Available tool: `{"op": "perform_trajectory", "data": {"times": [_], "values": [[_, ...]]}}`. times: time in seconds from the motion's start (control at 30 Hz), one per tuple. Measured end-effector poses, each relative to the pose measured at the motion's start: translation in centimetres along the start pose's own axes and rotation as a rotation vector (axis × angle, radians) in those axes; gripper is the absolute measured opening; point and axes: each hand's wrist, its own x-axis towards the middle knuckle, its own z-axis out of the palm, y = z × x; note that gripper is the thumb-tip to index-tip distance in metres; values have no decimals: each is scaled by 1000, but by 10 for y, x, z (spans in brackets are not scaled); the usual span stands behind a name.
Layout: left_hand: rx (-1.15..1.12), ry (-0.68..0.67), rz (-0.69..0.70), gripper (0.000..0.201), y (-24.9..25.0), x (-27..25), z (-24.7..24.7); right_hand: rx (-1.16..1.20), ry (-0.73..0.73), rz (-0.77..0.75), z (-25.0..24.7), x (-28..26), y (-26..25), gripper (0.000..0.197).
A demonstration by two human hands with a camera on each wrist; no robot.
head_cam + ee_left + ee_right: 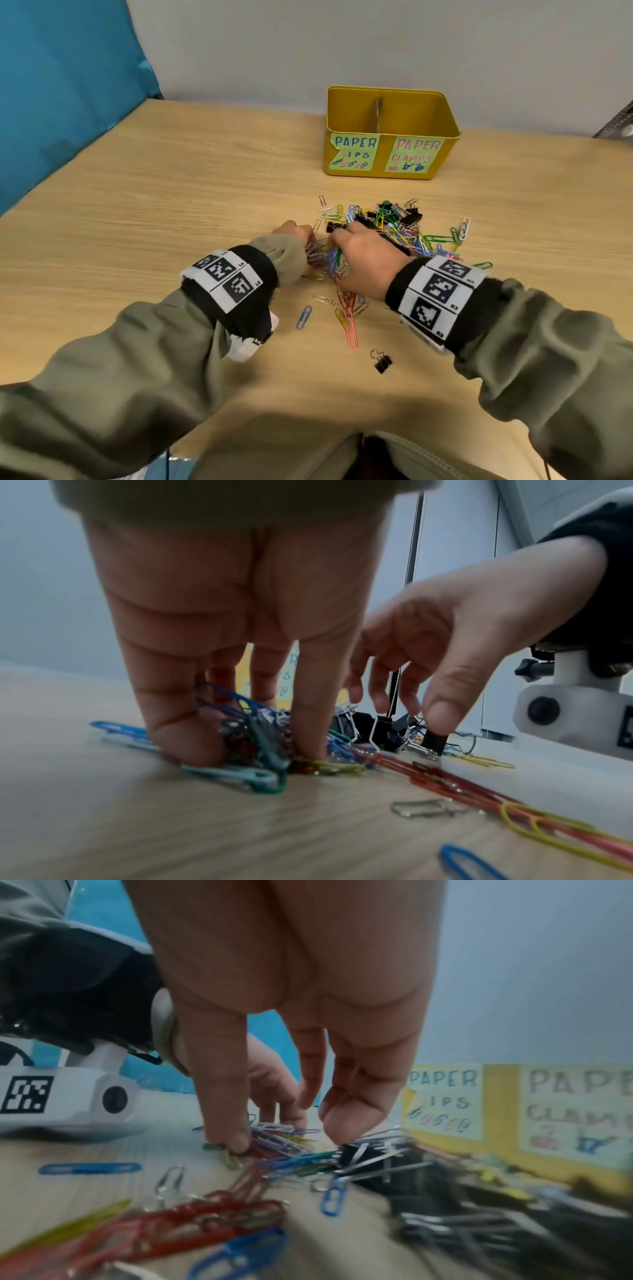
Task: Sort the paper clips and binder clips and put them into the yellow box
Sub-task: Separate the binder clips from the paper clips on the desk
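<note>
The yellow box (387,161) stands at the back of the table, labelled for paper clips on its left half and paper clamps on its right. A mixed pile of coloured paper clips and black binder clips (397,222) lies in front of it. My left hand (296,234) is at the pile's left edge. Its thumb and fingers point down and pinch a bunch of paper clips (250,731). My right hand (356,246) hovers beside it with spread, bent fingers. Its thumb (441,715) touches a black binder clip (435,744), and nothing is gripped.
Loose paper clips lie nearer to me: a blue one (304,317), and a red, yellow and pink cluster (347,315). A lone black binder clip (382,361) sits close to my body. A teal panel (61,85) borders the table's left side.
</note>
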Motion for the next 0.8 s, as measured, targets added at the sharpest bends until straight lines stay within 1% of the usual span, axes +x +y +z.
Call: {"op": "perform_trajectory", "data": {"times": [0.07, 0.1, 0.17, 0.2, 0.27, 0.33, 0.4, 0.5, 0.57, 0.6, 0.67, 0.73, 0.8], "values": [[-30, 33, 22, 41, -5, 2, 3, 3, -22, 3, 7, 11, -11, 73], [-52, 46, 22, 38, -7, 2, 3, -15, -49, 17, 9, 16, -14, 81], [-70, 50, 7, 41, -12, 1, 2, -97, -106, 19, 11, 25, -16, 90], [-80, 46, -8, 44, -16, 1, 1, -136, -121, 8, 11, 29, -15, 91], [-155, 54, -26, 47, -24, 3, 0, -163, -134, -9, 10, 34, -11, 85], [-318, 41, -46, 48, -30, 5, -2, -159, -128, -39, 8, 38, -7, 75], [-492, -2, -69, 50, -33, 5, -3, -136, -105, -65, 8, 40, -5, 60], [-652, -59, -64, 47, -33, 5, -5, -60, -32, -76, 10, 43, 0, 37], [-713, -79, -52, 45, -32, 5, -5, -52, -7, -53, 10, 45, 3, 31], [-735, -79, -45, 40, -32, 6, -5, -43, -5, -37, 9, 46, 5, 30], [-764, -71, -42, 29, -31, 7, -7, 61, -10, 18, 4, 47, 11, 27], [-801, -67, -29, 34, -30, 9, -10, 225, -28, 65, -1, 48, 18, 24], [-863, -59, 14, 35, -27, 9, -17, 350, -38, 82, -8, 49, 25, 21]]}}
